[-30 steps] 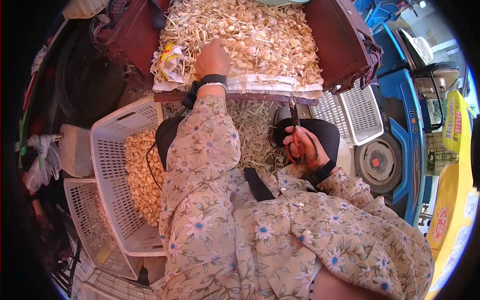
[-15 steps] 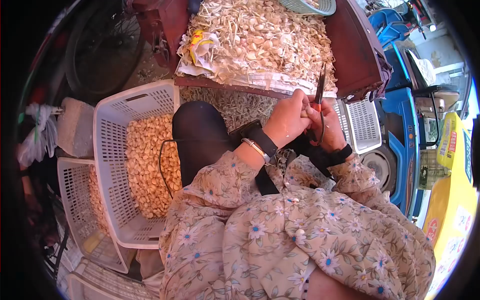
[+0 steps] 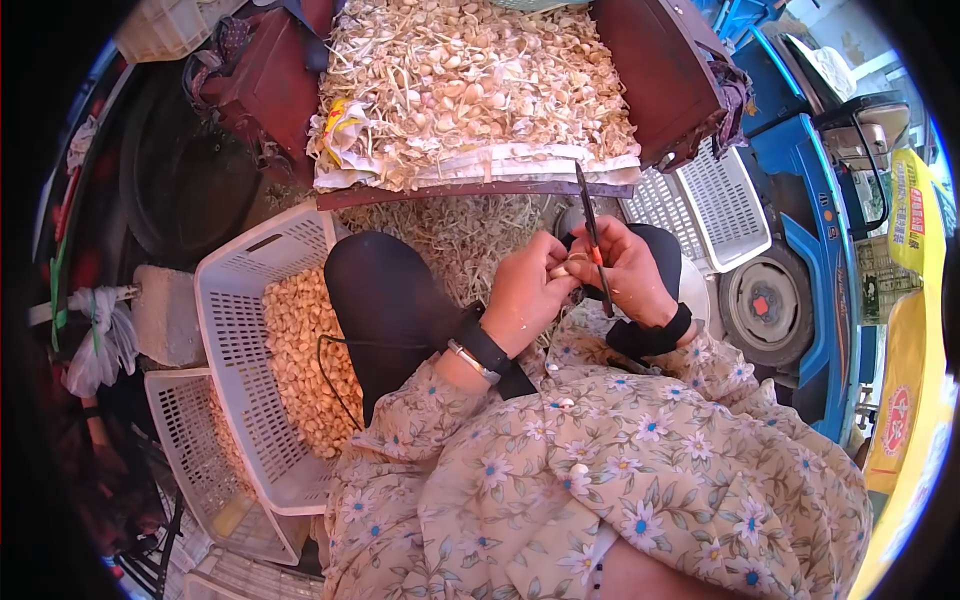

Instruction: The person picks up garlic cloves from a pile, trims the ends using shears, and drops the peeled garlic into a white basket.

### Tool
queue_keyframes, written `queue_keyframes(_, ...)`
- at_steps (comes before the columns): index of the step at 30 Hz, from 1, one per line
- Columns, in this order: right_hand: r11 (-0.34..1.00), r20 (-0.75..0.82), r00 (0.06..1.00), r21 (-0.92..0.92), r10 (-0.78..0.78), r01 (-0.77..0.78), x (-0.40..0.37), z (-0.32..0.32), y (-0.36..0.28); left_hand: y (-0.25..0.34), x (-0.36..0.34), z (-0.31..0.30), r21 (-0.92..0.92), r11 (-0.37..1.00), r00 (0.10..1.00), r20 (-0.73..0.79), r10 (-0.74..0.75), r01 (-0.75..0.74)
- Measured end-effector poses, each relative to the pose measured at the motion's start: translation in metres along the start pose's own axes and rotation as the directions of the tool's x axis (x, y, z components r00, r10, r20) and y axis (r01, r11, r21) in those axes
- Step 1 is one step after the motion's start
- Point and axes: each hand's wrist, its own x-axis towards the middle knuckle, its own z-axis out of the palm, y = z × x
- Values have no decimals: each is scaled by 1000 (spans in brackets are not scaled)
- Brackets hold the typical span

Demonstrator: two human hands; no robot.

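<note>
Right hand's (image 3: 630, 275) scissors (image 3: 587, 215) point forward (left hand (image 3: 525, 295): garlic (image 3: 558, 271)).

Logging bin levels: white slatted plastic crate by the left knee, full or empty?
Partly full: the white slatted plastic crate holds a layer of pale trimmed garlic bulbs; its upper walls are bare.

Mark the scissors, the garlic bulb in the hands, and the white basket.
scissors (image 3: 587, 212): head view, on the dark blade.
garlic bulb (image 3: 558, 270): head view, on its pale exposed end.
white basket (image 3: 222, 330): head view, on its bare left wall.
</note>
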Motion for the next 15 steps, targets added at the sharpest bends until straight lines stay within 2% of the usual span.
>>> queue_keyframes(1, 1000, 23, 1000, -2, -2, 2, -3, -1, 0, 1, -3, -1, 22, 999, 999, 1, 49, -49)
queue_keyframes(4, 1000, 30, 999, 3, -17, 17, -5, 0, -9, 24, -14, -5, -244, 957, 985, 108, -135, 158)
queue_keyframes(6, 998, -26, 998, -20, -60, 60, -6, 1, -12, 29, -15, -13, -461, 875, 987, 132, -93, 144)
queue_keyframes(7, 995, 28, 996, 55, -87, 85, -8, 1, -15, 29, -17, -17, -430, 884, 982, 125, -141, 181)
queue_keyframes(8, 985, 72, 990, 127, -123, 113, -7, 2, -17, 38, -22, -13, -510, 855, 996, 63, -67, 90)
queue_keyframes(9, 979, 97, 980, 123, -173, 161, -7, 3, -15, 40, -23, -16, -486, 862, 990, 71, -123, 142)
queue_keyframes(10, 972, 123, 968, 116, -220, 206, -7, 2, -13, 43, -26, -19, -612, 765, 978, 86, -187, 201)
queue_keyframes(12, 970, 171, 955, 78, -241, 230, -12, 6, -14, 44, -30, -19, -702, 674, 968, 95, -233, 231)
queue_keyframes(15, 954, 244, 927, -19, -285, 298, -14, 9, -17, 37, -33, -21, -733, 606, 947, 183, -263, 310)
